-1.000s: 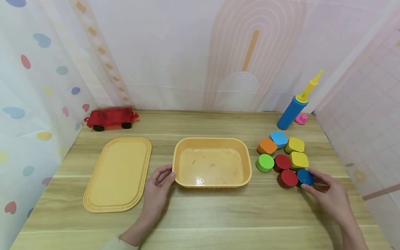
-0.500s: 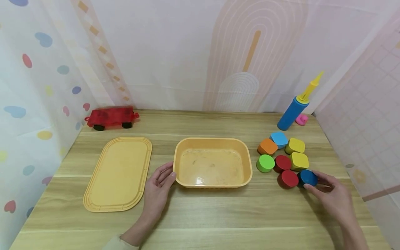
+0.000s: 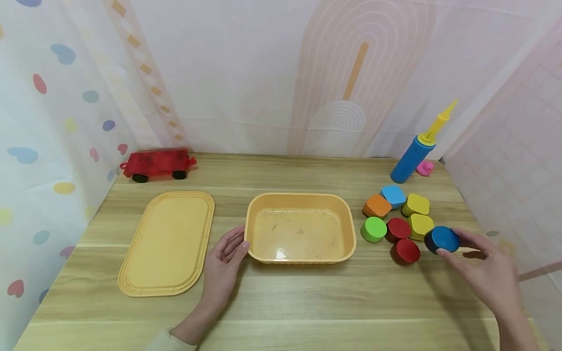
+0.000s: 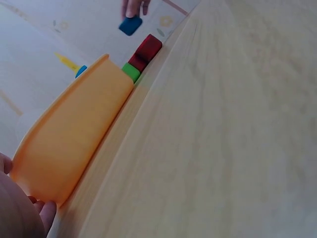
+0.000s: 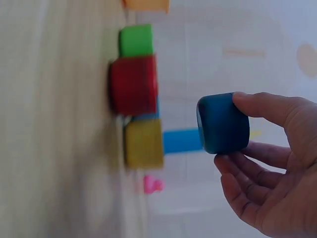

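A dark blue round block [image 3: 443, 240] is pinched between thumb and fingers of my right hand [image 3: 489, 270]. The right wrist view shows this blue block [image 5: 224, 123] raised off the table. My left hand [image 3: 223, 265] holds the left end of an orange-yellow plastic box [image 3: 300, 261], thumb at the near corner and fingers against the outer wall. Nothing lies inside the box. Left of the blue block stand two red round blocks [image 3: 406, 251], a green round block [image 3: 374, 229], two yellow blocks [image 3: 421, 226], an orange block [image 3: 376, 205] and a light blue block [image 3: 392, 196].
A matching flat lid [image 3: 169, 243] lies left of the box. Toward the back left stands a red toy wagon [image 3: 157, 165]. At the back right are a blue and yellow hand pump [image 3: 411, 158] and a pink toy duck [image 3: 425, 168]. Printed curtains border the wooden table [image 3: 307, 307].
My right hand has lifted the blue block off the table, away from the red block and to the right. My left hand and the box stay in place.
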